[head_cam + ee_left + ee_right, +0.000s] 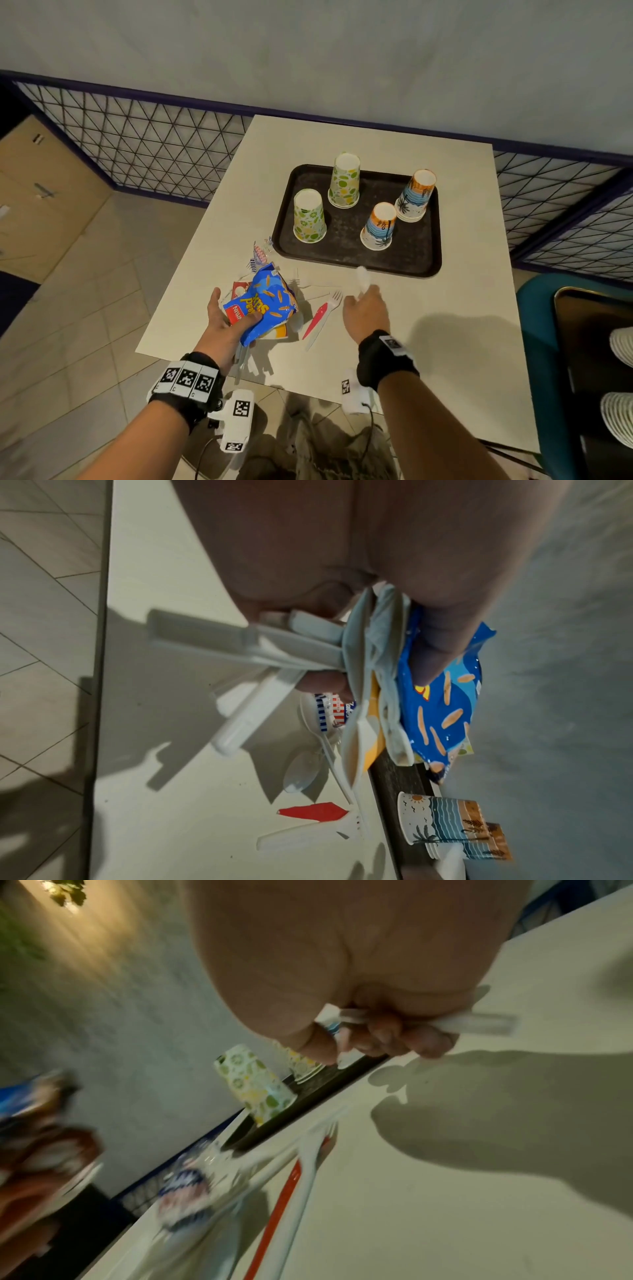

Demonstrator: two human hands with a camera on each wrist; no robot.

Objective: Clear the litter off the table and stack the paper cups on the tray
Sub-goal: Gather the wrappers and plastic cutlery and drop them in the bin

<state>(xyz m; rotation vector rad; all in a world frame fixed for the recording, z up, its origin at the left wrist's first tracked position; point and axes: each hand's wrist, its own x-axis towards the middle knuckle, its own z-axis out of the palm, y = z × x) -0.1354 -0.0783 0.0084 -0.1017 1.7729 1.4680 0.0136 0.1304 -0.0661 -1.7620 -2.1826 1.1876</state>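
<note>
My left hand (227,320) grips a bundle of litter: a blue snack bag (265,305), flat wrappers and several white plastic utensils (240,653). My right hand (364,310) holds a white plastic spoon (362,277) in curled fingers, just in front of the dark tray (342,236). On the tray stand two green-patterned cups (309,221) (344,181) and two beach-print cup stacks (379,226) (416,195), all upside down. A white fork (325,317) and a red wrapper (315,320) lie on the table between my hands. A striped wrapper (259,253) lies left of the tray.
The white table (445,342) stands against a wire-mesh fence (154,144). A teal chair (534,308) with someone's striped shoes (621,346) is at the right. Tiled floor and cardboard boxes (41,192) lie to the left. More clear spoons (301,772) rest under the left hand.
</note>
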